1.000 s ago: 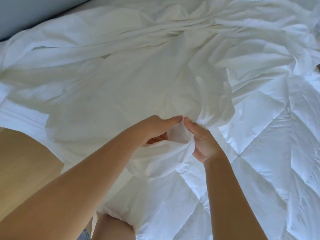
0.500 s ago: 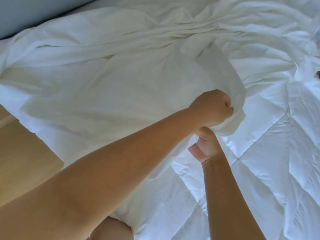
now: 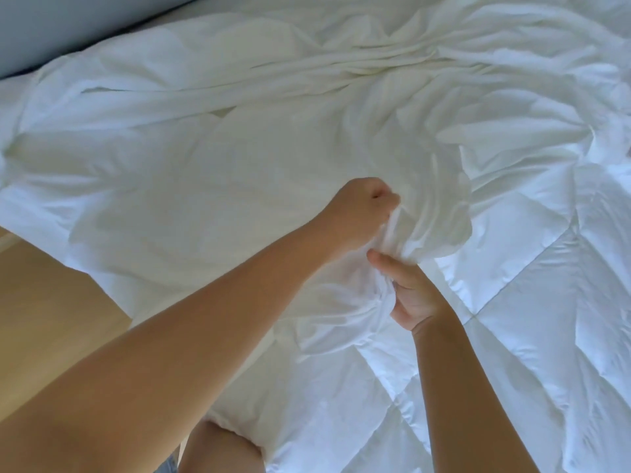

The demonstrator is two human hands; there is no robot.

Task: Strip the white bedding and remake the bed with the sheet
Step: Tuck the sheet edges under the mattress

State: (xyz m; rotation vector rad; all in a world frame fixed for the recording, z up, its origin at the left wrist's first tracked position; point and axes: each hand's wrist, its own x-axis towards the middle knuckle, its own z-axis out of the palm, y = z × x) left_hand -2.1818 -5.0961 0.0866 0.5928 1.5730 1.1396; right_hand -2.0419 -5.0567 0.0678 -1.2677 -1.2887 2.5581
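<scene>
Left hand (image 3: 355, 213) fisted, right hand (image 3: 408, 291) pinching below it, both gripping bunched edge of thin crumpled white cotton sheet (image 3: 239, 158) at frame centre. Sheet spreads across upper left, overlying white quilted duvet (image 3: 546, 319) at right. Pale wooden floor (image 3: 44, 302) lower left.

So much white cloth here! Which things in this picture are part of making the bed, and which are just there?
Part of the job:
sheet, bunched in both fists
quilt beneath it
left hand
right hand

Just there:
wooden floor
grey wall
</scene>
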